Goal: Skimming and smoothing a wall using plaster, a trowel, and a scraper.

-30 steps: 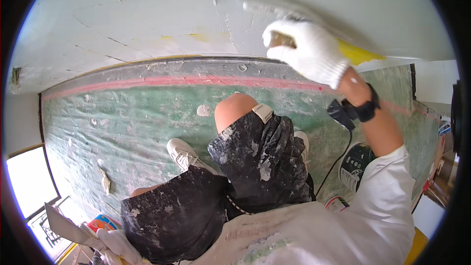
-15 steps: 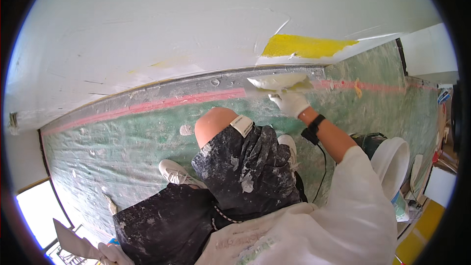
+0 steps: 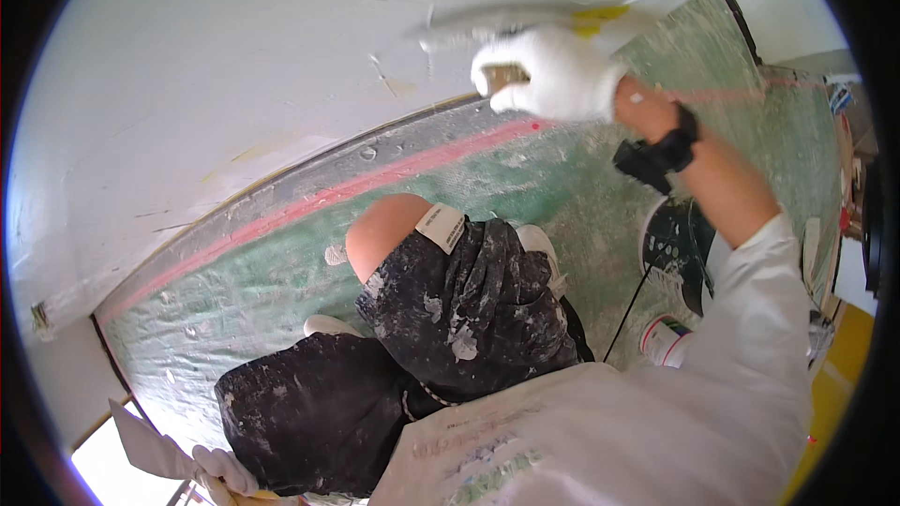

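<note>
My right hand, in a white work glove, is closed around the brown handle of a plastering trowel. The trowel's blade is smeared by motion and lies at the white wall, low down. Part of a yellow patch on the wall shows beyond the glove; the hand and blade hide the area beside it. At the lower left, my gloved left hand grips a wide putty knife, its flat blade pointing up and left, away from the wall work.
Green sheeting with a pink stripe covers the floor along the wall's foot. To the right stand a dark, plaster-smeared bucket and a small white-and-red tub. A black cable hangs near my right leg.
My right hand has swung up from above the floor to the wall, bringing the trowel, which carried white plaster, across the yellow patch. Less yellow shows now. My left hand still holds the putty knife.
</note>
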`<move>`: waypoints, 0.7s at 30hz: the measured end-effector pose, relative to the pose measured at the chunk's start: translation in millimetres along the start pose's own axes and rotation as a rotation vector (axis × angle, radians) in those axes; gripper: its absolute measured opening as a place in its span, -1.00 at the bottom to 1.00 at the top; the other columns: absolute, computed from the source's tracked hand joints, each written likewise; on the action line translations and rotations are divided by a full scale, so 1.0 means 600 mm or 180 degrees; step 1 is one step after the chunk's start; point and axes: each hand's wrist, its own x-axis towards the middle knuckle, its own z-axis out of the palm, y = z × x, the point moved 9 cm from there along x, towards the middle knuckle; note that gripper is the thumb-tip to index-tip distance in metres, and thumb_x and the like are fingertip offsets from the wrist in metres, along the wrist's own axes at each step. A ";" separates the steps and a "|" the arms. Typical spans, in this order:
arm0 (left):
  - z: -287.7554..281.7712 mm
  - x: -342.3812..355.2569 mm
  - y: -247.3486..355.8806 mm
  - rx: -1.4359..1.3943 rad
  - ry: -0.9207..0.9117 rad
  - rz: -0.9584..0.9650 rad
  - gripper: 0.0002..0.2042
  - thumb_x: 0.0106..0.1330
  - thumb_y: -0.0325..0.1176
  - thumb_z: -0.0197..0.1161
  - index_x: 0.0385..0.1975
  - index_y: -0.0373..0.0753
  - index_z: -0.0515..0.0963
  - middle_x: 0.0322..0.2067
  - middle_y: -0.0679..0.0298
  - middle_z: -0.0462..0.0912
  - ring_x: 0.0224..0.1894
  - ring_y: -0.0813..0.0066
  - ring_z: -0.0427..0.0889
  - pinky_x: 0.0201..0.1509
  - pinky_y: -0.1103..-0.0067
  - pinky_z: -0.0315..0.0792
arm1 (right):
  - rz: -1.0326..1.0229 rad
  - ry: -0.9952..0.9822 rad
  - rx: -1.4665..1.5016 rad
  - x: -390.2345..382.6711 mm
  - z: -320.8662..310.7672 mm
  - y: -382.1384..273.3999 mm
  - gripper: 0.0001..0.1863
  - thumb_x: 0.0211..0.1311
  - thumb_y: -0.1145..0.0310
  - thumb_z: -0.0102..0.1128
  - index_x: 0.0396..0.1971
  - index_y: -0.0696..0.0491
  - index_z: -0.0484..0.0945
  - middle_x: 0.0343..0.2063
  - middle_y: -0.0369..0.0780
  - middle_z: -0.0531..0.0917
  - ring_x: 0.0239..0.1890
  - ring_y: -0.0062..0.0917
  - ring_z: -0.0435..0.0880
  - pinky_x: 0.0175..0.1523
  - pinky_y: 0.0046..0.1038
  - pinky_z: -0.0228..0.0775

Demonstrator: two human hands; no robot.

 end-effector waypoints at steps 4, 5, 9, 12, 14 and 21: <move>0.023 0.033 -0.004 0.0461 -0.0053 0.0168 -0.81 0.61 -0.33 -0.06 -0.33 -0.18 0.31 -0.60 0.45 0.21 -0.61 0.71 0.21 -0.57 0.75 0.08 | -0.0364 0.0913 -0.0215 -0.040 -0.156 -0.094 -0.83 0.29 0.29 0.36 -0.18 -0.02 0.68 -0.31 -0.23 0.78 -0.29 -0.46 0.77 -0.13 -0.32 0.58; 0.022 0.042 -0.005 0.0454 -0.0092 0.0166 -0.81 0.61 -0.33 -0.06 -0.33 -0.18 0.31 -0.60 0.45 0.21 -0.61 0.71 0.21 -0.57 0.75 0.08 | -0.0521 0.1207 -0.0317 -0.061 -0.180 -0.113 -0.84 0.30 0.28 0.36 -0.18 -0.03 0.67 -0.30 -0.24 0.78 -0.29 -0.47 0.77 -0.15 -0.34 0.58; -0.021 0.035 -0.004 0.0883 0.0066 0.0265 -0.81 0.62 -0.26 0.01 -0.28 -0.19 0.36 -0.58 0.43 0.28 -0.61 0.68 0.27 -0.55 0.71 0.20 | -0.0179 0.0981 -0.0307 -0.143 -0.077 -0.043 -0.80 0.44 0.16 0.24 -0.12 -0.12 0.74 -0.41 -0.25 0.76 -0.41 -0.54 0.77 -0.29 -0.49 0.59; -0.015 0.036 -0.005 0.0455 -0.0095 0.0019 -0.80 0.63 -0.23 0.03 -0.26 -0.18 0.38 -0.58 0.44 0.30 -0.61 0.67 0.29 -0.54 0.70 0.24 | 0.0737 0.0498 -0.1307 -0.175 0.097 0.104 -0.64 0.42 0.04 0.16 -0.09 -0.01 0.72 -0.12 -0.06 0.75 -0.10 -0.10 0.75 0.04 -0.04 0.56; -0.009 0.037 -0.005 0.0445 0.0082 0.0069 -0.81 0.63 -0.24 0.01 -0.23 -0.17 0.38 -0.60 0.45 0.28 -0.61 0.69 0.28 -0.57 0.69 0.22 | 0.0955 0.0458 -0.0787 -0.177 0.188 0.205 -0.66 0.39 0.07 0.16 -0.08 -0.01 0.70 -0.14 -0.06 0.75 -0.09 -0.08 0.74 0.02 -0.05 0.56; -0.026 0.021 0.001 0.0381 0.0344 0.0083 -0.82 0.64 -0.25 -0.03 -0.24 -0.13 0.40 -0.60 0.46 0.25 -0.60 0.67 0.32 -0.59 0.67 0.24 | 0.0748 0.0532 -0.0682 -0.112 0.269 0.355 -0.72 0.32 0.16 0.22 -0.09 -0.02 0.67 -0.13 -0.09 0.75 -0.10 -0.10 0.73 0.03 -0.07 0.55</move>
